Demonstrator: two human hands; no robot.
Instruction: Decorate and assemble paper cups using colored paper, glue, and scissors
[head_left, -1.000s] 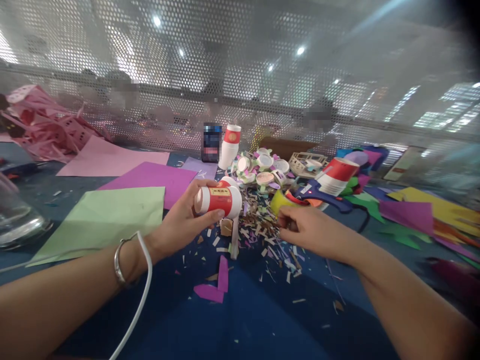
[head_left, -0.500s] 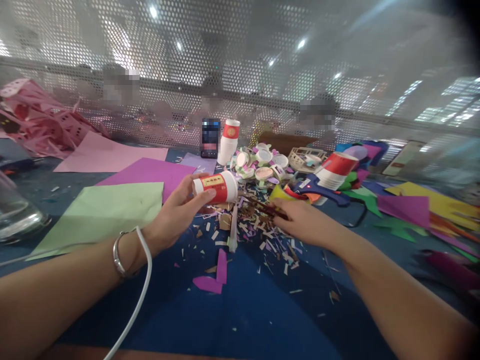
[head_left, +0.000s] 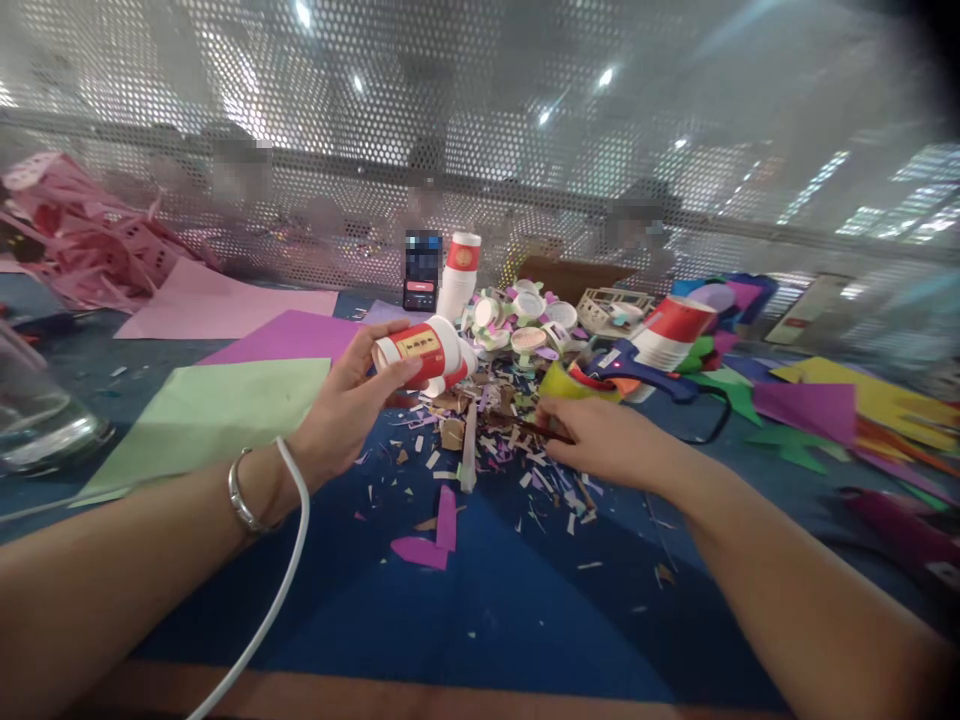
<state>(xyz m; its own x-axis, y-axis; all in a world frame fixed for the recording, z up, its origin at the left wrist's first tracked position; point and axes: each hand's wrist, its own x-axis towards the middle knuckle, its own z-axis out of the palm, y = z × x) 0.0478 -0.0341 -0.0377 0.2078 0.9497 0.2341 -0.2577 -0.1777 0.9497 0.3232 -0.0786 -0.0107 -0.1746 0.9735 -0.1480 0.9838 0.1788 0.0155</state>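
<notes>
My left hand [head_left: 349,395] is wrapped round a red-and-white paper cup [head_left: 421,350], tipped on its side with its printed yellow panel facing up. Just right of that cup shows another red-and-white piece [head_left: 456,372]; I cannot tell whether it is joined to it. My right hand [head_left: 592,435] is closed on dark scissors [head_left: 538,428], whose blades point left over a heap of paper scraps [head_left: 510,420]. Its fingers hide the handles. A gap separates the blades from the cup.
Behind the scraps stand a stack of paper cups [head_left: 459,275], a phone [head_left: 421,272] and a pile of cut cup pieces [head_left: 525,320]. A blue glue gun [head_left: 637,368] lies right, near more stacked cups [head_left: 671,332]. Coloured sheets [head_left: 240,400] and a water-filled container [head_left: 45,420] are left.
My left hand has raised the cup slightly and drawn it left, turning it. The red-and-white piece beside it now shows. My right hand with the scissors has shifted slightly left.
</notes>
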